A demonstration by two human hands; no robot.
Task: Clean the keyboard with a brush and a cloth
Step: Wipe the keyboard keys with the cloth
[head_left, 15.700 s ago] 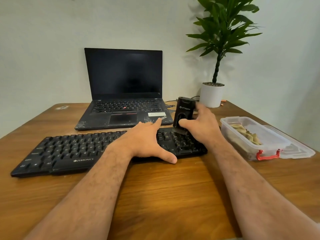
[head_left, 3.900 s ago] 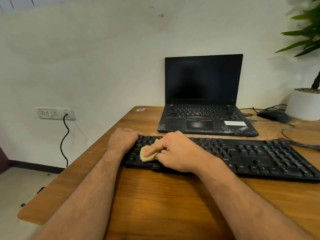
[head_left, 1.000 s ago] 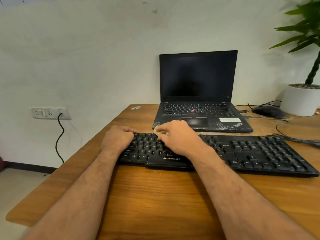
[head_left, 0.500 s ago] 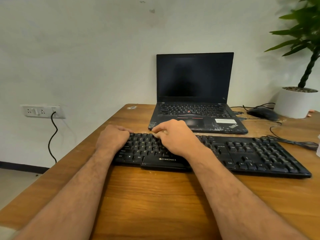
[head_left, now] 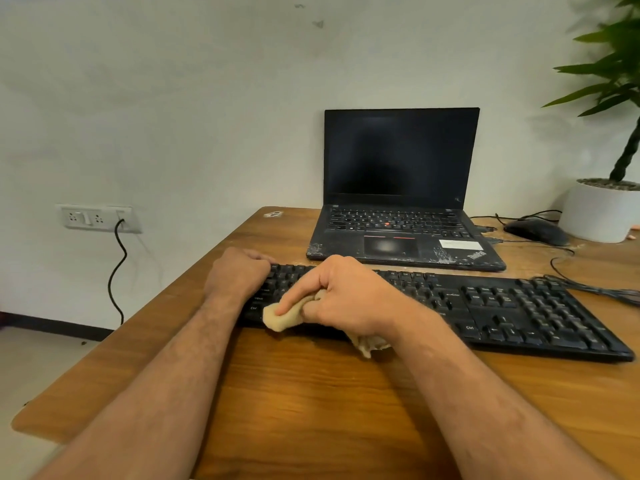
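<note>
The fingers (head_left: pixel 294 299) of the right hand (head_left: pixel 346 299) are curled round a crumpled tan cloth (head_left: pixel 282 318). The index finger lies extended along the top of the wad and presses it onto the bottom-left key rows. A loose tail of the cloth hangs out below the wrist and rests on the surface just in front of the keyboard.

The left hand (head_left: pixel 239 271) is closed in a loose fist. It rests on the far-left end of the long black plastic keyboard (head_left: pixel 502 306) and appears to brace it. Whether it holds anything cannot be told.

The keyboard lies across the brown wood-grain surface (head_left: pixel 311 393), near the left edge and roughly parallel to the front edge. No brush is visible.

Behind the keyboard stands an open black laptop (head_left: pixel 401 202) with a dark screen. A black mouse (head_left: pixel 535 230), its cables and a white plant pot (head_left: pixel 602 213) occupy the far-right corner.

Probable faults from this state:
- The wiping stroke may push the keyboard toward the left edge if the bracing hand relaxes.
- Cloth fibres may catch under a key cap and lift it if pressure is excessive.
- The trailing tail may drag loosened debris back over the front of the keyboard.
</note>
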